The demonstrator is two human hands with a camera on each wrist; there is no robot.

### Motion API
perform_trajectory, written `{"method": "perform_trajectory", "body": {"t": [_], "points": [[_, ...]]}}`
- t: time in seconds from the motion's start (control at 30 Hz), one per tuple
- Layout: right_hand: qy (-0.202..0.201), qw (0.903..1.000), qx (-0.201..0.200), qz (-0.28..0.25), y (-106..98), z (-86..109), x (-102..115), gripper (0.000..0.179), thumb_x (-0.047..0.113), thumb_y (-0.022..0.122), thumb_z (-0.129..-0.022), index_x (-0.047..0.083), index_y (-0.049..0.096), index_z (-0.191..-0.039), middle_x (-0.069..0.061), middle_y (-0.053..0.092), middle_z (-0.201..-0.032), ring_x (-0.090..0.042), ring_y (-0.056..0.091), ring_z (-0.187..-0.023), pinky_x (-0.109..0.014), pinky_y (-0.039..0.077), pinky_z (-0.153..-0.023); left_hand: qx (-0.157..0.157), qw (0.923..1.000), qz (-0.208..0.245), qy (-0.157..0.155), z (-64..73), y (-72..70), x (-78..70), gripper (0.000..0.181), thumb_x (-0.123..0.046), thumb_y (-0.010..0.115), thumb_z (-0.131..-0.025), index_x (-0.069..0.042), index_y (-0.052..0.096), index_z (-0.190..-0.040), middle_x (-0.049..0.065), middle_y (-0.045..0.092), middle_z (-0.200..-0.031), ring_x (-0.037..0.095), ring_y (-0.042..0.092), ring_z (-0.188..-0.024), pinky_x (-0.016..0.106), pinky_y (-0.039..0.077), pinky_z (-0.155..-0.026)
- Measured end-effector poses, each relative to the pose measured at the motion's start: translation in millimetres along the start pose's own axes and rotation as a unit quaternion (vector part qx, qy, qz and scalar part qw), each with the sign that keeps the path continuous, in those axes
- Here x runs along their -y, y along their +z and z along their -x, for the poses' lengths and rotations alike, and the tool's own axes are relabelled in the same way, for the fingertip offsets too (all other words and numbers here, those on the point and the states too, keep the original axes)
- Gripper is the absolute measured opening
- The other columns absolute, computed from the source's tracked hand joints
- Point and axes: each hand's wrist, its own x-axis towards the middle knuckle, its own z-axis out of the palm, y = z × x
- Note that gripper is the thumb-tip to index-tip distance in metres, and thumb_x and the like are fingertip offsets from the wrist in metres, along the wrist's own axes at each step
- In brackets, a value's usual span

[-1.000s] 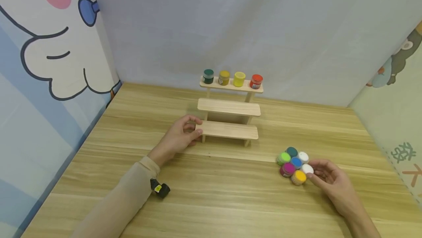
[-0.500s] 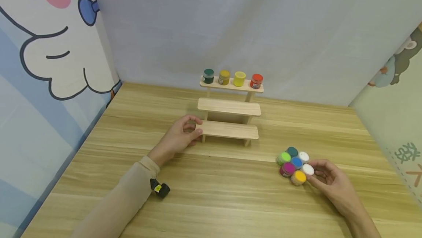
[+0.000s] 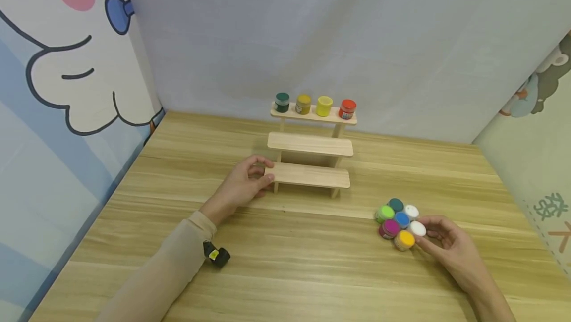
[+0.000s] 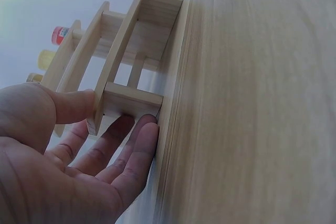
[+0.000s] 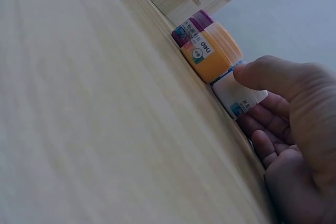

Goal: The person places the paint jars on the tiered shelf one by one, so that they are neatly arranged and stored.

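A three-tier wooden shelf [image 3: 308, 175] stands on the table. My left hand [image 3: 244, 183] grips the left end of its lowest tier; in the left wrist view the thumb lies on the board's edge and the fingers touch the side panel [image 4: 134, 99]. At the right, several small paint jars sit in a cluster. My right hand [image 3: 452, 250] pinches a white paint jar [image 3: 417, 229] at the cluster's right side, thumb on its lid edge and fingers behind. An orange-yellow jar [image 5: 210, 51] and a purple jar [image 3: 389, 229] stand right beside it.
Dark green [image 3: 282, 102], ochre [image 3: 303, 104], yellow [image 3: 324, 106] and red [image 3: 347, 109] jars line the top tier. Light green [image 3: 384, 214], blue [image 3: 402, 220], teal [image 3: 395, 205] and another white jar [image 3: 411, 211] complete the cluster. A pale curtain [image 3: 312, 29] hangs behind the table.
Both hands keep their places at the shelf and the white paint jar. The right thumb has slipped slightly lower along the jar; the head view has shifted a little.
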Motion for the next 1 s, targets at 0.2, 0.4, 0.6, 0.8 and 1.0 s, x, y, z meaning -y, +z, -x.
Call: {"method": "perform_trajectory", "body": {"t": [0.2,0.4,0.6,0.8,1.0], "points": [[0.006,0.9998,0.009,-0.015,-0.8,1.3,0.5,0.036,-0.006,0.076,-0.103,-0.009,0.063,-0.136,0.008,0.072,-0.128,-0.005,0.068,-0.111,-0.013,0.056,-0.096,0.001,1.0,0.0,-0.002,1.4,0.0,-1.0,0.028,-0.012,0.068,-0.113,-0.013,0.062,-0.14,0.017,0.07,-0.133,0.033,0.073,-0.117,0.047,0.067,-0.096],[0.001,0.9993,0.013,-0.036,-1.3,2.0,1.3,0.035,-0.008,0.075,-0.103,-0.008,0.063,-0.136,0.007,0.072,-0.129,-0.007,0.068,-0.11,-0.014,0.057,-0.095,0.0,1.0,-0.002,-0.002,1.9,0.0,-2.0,0.027,-0.013,0.068,-0.113,-0.012,0.062,-0.14,0.017,0.071,-0.133,0.033,0.073,-0.118,0.047,0.067,-0.097],[-0.001,0.9991,0.017,-0.039,-2.6,2.8,2.8,0.035,-0.008,0.072,-0.104,-0.009,0.062,-0.137,0.006,0.072,-0.129,-0.008,0.068,-0.11,-0.016,0.058,-0.095,0.0,1.0,0.001,-0.001,2.6,0.1,-2.9,0.027,-0.012,0.068,-0.113,-0.012,0.062,-0.14,0.017,0.071,-0.132,0.033,0.072,-0.117,0.047,0.067,-0.097],[0.002,0.9975,0.019,-0.069,-5.2,3.3,3.0,0.032,-0.01,0.07,-0.105,-0.011,0.063,-0.136,0.004,0.074,-0.126,-0.008,0.069,-0.106,-0.018,0.059,-0.092,-0.001,1.0,0.004,-0.003,2.3,0.1,-2.8,0.027,-0.012,0.068,-0.113,-0.013,0.063,-0.14,0.017,0.071,-0.132,0.033,0.073,-0.116,0.047,0.067,-0.097],[0.005,0.9925,0.015,-0.121,-8.2,2.9,3.4,0.031,-0.013,0.067,-0.105,-0.009,0.065,-0.136,0.004,0.074,-0.13,-0.007,0.07,-0.111,-0.017,0.059,-0.095,0.0,1.0,0.005,-0.003,1.6,-0.5,-1.6,0.027,-0.012,0.068,-0.113,-0.013,0.063,-0.139,0.016,0.071,-0.129,0.033,0.073,-0.115,0.047,0.067,-0.096]]}}
